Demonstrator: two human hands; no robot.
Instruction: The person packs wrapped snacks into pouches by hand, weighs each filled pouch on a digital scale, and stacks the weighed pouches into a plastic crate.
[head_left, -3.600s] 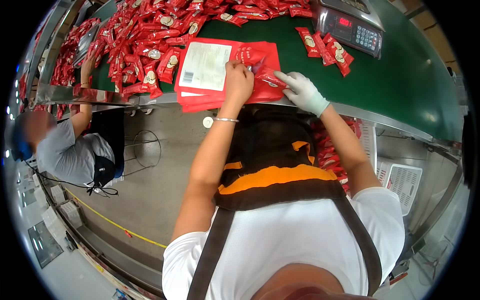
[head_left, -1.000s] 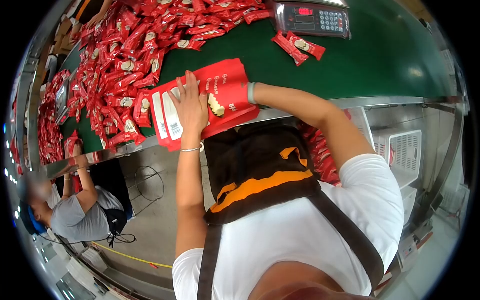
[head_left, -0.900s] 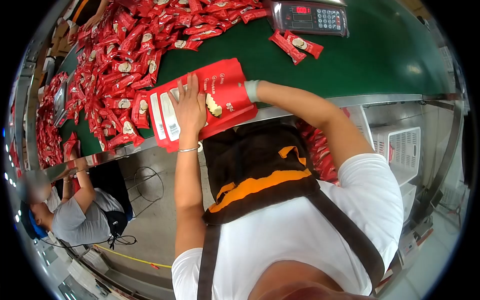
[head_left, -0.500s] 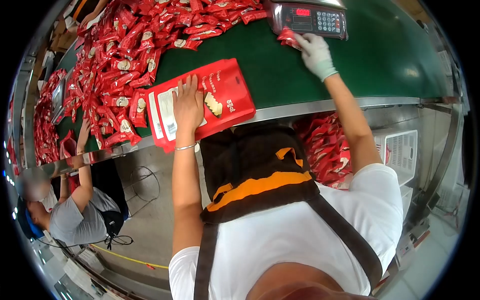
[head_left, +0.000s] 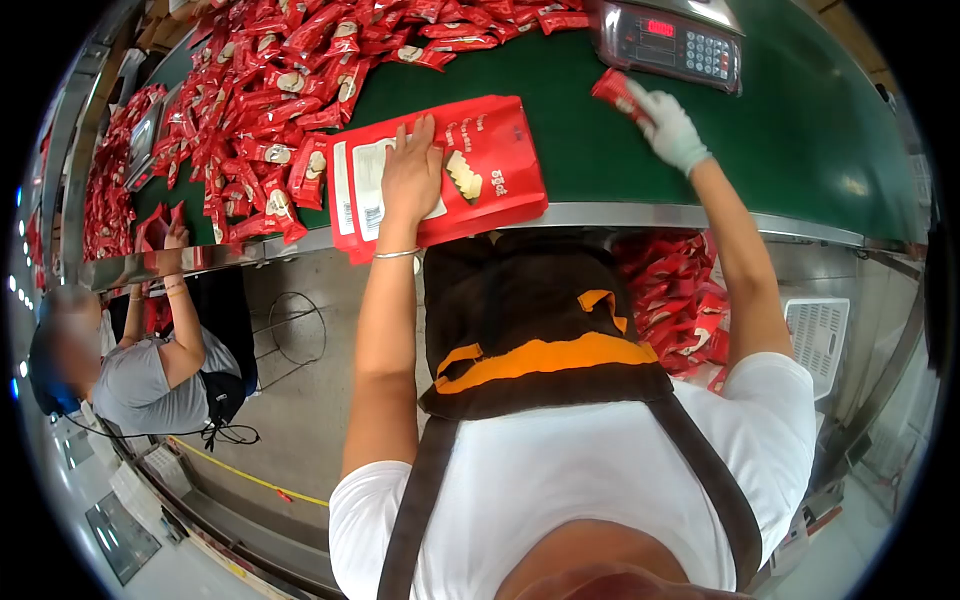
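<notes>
Red bag (head_left: 468, 185): on the table (head_left: 600, 175), poking past its edge.
Left hand (head_left: 411, 185): on the bag, fingers a bit spread.
Right hand (head_left: 674, 132): pinches a packet (head_left: 614, 93) near the scale (head_left: 675, 50).
Packet: looks like pick-up time; next needs a tight pinch.

I record a red, white-labelled pouch (head_left: 468, 180) lying flat, near edge overhanging the tabletop (head_left: 575, 150), and a small red wrapped packet (head_left: 613, 92) held aslant near the scale (head_left: 670, 48).
</notes>
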